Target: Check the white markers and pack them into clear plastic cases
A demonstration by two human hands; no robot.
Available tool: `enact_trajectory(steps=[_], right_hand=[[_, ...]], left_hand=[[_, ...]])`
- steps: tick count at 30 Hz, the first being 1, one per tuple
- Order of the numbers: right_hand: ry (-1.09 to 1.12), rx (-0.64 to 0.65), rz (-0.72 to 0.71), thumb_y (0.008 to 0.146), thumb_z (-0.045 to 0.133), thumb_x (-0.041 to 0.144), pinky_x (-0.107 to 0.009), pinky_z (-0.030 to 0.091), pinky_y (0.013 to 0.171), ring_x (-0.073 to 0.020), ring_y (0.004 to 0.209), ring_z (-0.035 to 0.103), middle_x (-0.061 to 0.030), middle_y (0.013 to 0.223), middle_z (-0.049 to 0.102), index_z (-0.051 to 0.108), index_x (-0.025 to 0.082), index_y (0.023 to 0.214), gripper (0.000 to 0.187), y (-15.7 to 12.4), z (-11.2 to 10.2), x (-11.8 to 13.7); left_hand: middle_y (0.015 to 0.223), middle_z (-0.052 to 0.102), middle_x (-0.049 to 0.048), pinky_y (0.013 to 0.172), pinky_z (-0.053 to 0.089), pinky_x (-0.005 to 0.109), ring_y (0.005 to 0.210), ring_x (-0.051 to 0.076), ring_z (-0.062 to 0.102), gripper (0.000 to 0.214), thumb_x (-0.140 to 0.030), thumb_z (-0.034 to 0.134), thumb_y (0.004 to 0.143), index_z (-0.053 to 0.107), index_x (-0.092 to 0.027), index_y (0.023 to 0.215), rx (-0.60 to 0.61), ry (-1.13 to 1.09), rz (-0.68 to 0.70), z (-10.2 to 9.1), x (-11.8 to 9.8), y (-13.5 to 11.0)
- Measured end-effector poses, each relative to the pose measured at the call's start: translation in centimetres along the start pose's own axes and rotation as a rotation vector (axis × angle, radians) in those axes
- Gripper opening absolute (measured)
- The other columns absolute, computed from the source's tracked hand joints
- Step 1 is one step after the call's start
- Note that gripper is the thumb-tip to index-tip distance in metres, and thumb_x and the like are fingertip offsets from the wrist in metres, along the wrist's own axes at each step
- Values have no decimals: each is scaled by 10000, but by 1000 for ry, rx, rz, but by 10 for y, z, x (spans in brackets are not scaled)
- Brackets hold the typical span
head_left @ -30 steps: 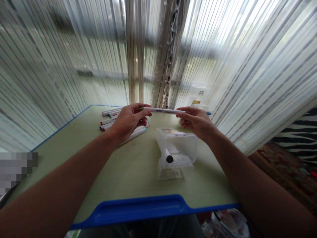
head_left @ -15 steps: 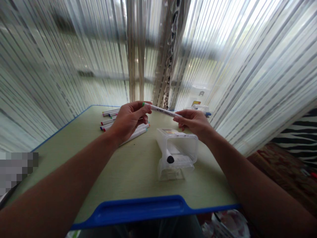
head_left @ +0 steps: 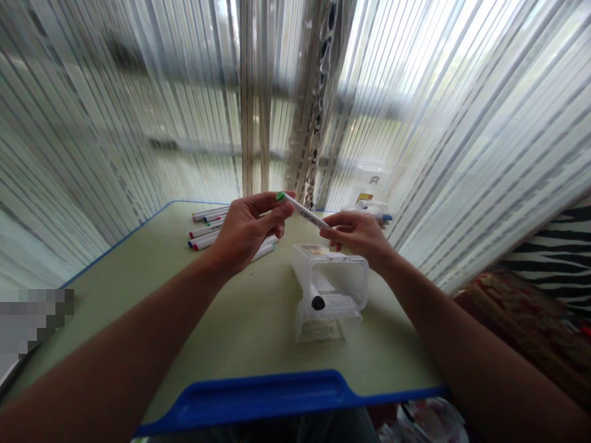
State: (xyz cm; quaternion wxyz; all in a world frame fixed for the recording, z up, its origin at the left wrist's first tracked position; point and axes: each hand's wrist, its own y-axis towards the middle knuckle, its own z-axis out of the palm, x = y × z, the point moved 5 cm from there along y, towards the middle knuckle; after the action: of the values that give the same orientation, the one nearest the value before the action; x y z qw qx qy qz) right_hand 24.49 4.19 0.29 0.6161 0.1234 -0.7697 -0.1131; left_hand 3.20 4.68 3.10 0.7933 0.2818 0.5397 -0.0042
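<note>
Both hands hold one white marker [head_left: 303, 211] with a green end above a pale green table [head_left: 240, 320]. My left hand [head_left: 244, 231] pinches its green end, which is raised. My right hand [head_left: 360, 234] grips the lower end, fingers closed. Under the right hand a clear plastic box [head_left: 330, 289] lies on its side, open towards me, with one black-capped marker inside. Several more white markers [head_left: 207, 227] lie on the table behind my left hand.
The table has a blue rim with a blue tray lip [head_left: 263, 397] at its near edge. Striped sheer curtains [head_left: 138, 123] hang close around the far sides. A small white box [head_left: 373, 206] sits at the far right corner. A zebra-patterned fabric [head_left: 549, 258] lies to the right.
The marker, level a second ago, now tilts with its green end up and its other end down. Both hands have moved closer together over the clear box.
</note>
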Motion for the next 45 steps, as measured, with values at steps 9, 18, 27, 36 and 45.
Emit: enact_trajectory(steps=[9,18,27,36,45], right_hand=[[-25,-4,-24,577,915,365,-228,464,424,-110,456,596,8,558,660,765,146,883,406,-2,3,2],[-59,31,-51,635,879,409,-225,449,423,-108,452,578,22,541,635,759,150,920,403,-5,8,1],[-142,75,-99,716,829,401,-235,427,443,-110,472,565,31,566,617,729,161,962,358,-7,9,0],[-199,103,-146,754,782,461,-248,398,446,-125,499,559,-1,641,656,728,181,1002,378,-7,10,-2],[-248,-3,-223,690,852,418,-233,389,438,-92,475,512,7,624,642,695,162,843,337,-8,8,5]], left_hand=[[714,673,3,511,399,206,566,65,509,300,-229,851,715,802,-225,1010,162,137,18,13,-1,-8],[714,691,17,521,435,206,600,84,548,285,-264,878,678,808,-210,949,139,236,93,19,-9,-10],[1009,709,82,566,487,202,650,70,556,244,-266,857,702,809,-189,928,149,261,145,22,-11,-12],[955,717,78,558,491,212,642,83,575,228,-256,872,672,790,-160,862,166,260,142,28,-13,-15],[770,735,55,447,429,204,568,101,596,300,-303,904,621,685,-142,749,-51,236,125,18,-11,-14]])
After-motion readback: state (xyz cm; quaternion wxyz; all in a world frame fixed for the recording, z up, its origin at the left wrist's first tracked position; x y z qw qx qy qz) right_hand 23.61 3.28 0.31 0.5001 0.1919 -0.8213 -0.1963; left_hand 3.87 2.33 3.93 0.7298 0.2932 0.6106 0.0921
